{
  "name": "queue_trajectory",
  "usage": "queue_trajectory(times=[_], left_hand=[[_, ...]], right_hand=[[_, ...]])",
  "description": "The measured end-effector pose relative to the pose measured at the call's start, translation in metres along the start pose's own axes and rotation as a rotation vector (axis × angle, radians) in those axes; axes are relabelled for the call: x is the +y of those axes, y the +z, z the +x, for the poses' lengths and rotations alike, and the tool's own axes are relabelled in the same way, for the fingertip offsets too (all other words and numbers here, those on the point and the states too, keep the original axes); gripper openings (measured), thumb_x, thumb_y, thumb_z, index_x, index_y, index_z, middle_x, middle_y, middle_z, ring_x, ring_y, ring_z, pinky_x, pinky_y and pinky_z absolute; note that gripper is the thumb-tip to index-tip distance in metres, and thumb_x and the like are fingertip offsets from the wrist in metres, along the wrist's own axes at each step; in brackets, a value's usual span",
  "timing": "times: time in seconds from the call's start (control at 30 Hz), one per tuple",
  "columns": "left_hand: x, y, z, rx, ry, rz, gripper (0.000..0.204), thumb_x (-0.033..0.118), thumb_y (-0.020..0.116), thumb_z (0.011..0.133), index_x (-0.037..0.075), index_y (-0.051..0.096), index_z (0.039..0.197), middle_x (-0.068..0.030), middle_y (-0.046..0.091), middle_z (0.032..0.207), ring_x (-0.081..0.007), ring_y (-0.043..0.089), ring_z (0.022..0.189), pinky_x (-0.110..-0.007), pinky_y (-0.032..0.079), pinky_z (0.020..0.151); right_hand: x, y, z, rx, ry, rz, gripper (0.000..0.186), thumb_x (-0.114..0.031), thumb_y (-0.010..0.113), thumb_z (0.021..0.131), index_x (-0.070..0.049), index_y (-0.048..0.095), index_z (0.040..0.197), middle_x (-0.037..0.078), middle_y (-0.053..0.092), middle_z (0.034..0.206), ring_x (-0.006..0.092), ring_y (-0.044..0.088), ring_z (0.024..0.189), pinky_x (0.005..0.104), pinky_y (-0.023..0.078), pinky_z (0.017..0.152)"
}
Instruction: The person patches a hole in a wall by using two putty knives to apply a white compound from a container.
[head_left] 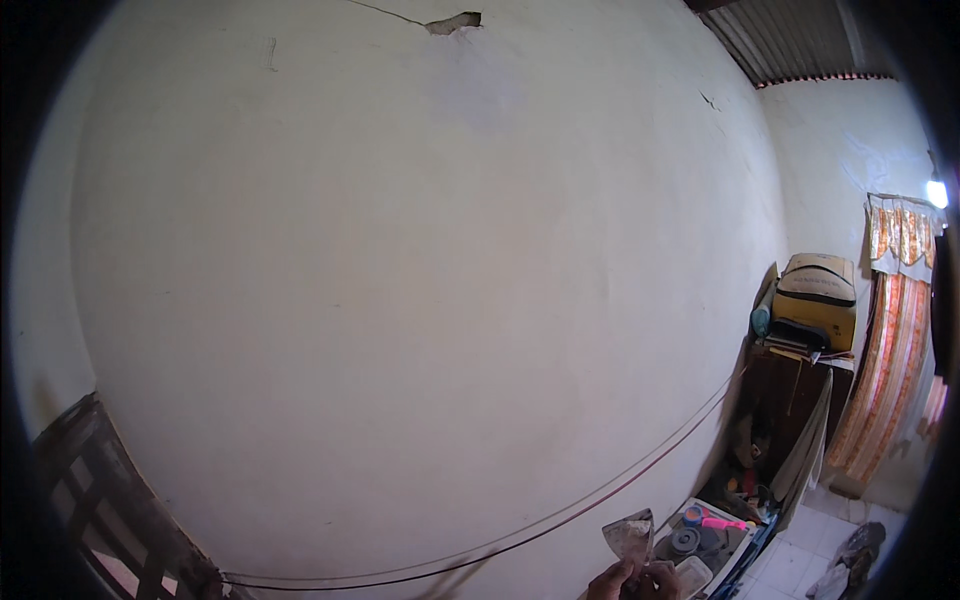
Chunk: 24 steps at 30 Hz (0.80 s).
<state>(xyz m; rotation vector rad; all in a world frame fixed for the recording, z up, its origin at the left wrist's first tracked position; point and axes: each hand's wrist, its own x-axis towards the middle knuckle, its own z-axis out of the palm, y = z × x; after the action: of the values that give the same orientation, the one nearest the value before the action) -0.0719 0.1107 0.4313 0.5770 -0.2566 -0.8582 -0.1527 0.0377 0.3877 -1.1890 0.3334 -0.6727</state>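
Note:
At the lower edge of the head view my left hand (608, 581) and my right hand (660, 579) are close together, both cut off by the frame. Between them rises a putty knife (630, 540), its flared metal blade pointing up and smeared with greyish material. Fingers of both hands are closed around its lower part; the handle is hidden. Before me stands a broad off-white wall (430, 300). High up on it a broken hole (455, 23) shows bare material, with a thin crack running left from it.
A white-topped table (745, 540) holding containers, a grey roll and a pink tool stands right of my hands. Cables (560, 523) sag along the wall. A dark wooden frame (110, 490) is at lower left. A cabinet (775, 400) with boxes and an orange-striped curtain (885, 370) are at right.

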Motion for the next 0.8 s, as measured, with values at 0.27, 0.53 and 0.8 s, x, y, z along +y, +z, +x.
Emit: queue_trajectory(times=[0.27,0.53,0.8], left_hand=[[0.026,0.025,-0.017,-0.123,-0.025,-0.098,0.021,0.027,0.062,0.094,0.007,0.063,0.096,-0.0081,0.066,0.086,-0.0184,0.063,0.074,-0.030,0.053,0.064],[0.027,-0.031,-0.015,0.344,0.320,0.526,0.026,0.021,0.064,0.093,0.003,0.063,0.112,-0.0087,0.067,0.096,-0.0180,0.065,0.083,-0.031,0.055,0.072],[0.126,0.061,-0.080,0.225,0.670,0.711,0.031,0.015,0.065,0.093,0.000,0.061,0.121,-0.0115,0.066,0.104,-0.0156,0.064,0.082,-0.034,0.056,0.077]], right_hand=[[-0.065,0.042,-0.011,-0.013,-0.488,-0.619,0.015,-0.017,0.056,0.096,-0.005,0.064,0.101,0.005,0.057,0.096,0.0172,0.056,0.082,0.0296,0.046,0.071],[-0.118,0.066,-0.029,0.080,0.106,0.180,0.016,-0.017,0.055,0.097,-0.004,0.061,0.104,0.006,0.059,0.083,0.0138,0.054,0.062,0.0231,0.043,0.052],[-0.230,0.051,0.041,-0.058,-0.336,-0.115,0.029,-0.031,0.054,0.099,-0.002,0.054,0.104,0.003,0.057,0.067,0.0071,0.049,0.046,0.0227,0.037,0.041]])
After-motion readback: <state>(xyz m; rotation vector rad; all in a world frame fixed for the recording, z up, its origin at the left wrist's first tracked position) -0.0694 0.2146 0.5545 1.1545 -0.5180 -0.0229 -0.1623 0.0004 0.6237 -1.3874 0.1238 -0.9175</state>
